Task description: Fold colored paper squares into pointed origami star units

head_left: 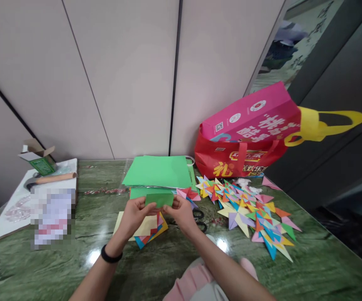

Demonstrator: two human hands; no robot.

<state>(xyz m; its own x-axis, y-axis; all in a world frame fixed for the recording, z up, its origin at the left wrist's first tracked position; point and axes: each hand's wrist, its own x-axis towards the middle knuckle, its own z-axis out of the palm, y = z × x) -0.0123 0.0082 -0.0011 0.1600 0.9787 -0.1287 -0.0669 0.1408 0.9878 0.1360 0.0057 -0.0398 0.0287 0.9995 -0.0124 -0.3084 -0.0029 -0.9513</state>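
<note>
A small green sheet of paper (158, 200) is held up between both hands, above the table. My left hand (137, 212) pinches its left edge, with a black band around the wrist. My right hand (181, 211) grips the lower right corner between thumb and fingers. Below my left hand lies a fanned stack of coloured paper (137, 224), cream on top with blue, red and yellow showing beneath. Black-handled scissors (200, 220) rest beside my right hand, their blades hidden under the wrist. Behind the hands sit larger green sheets (158, 171) in a clear sleeve.
Several folded paper stars (246, 207) spread over the right of the green marbled table (96, 267). A red gift bag (221, 156) with a pink box (256, 113) stands behind them. At left, a white board (11, 217) bears a wooden-handled tool (55, 178) and a small open carton (44, 165).
</note>
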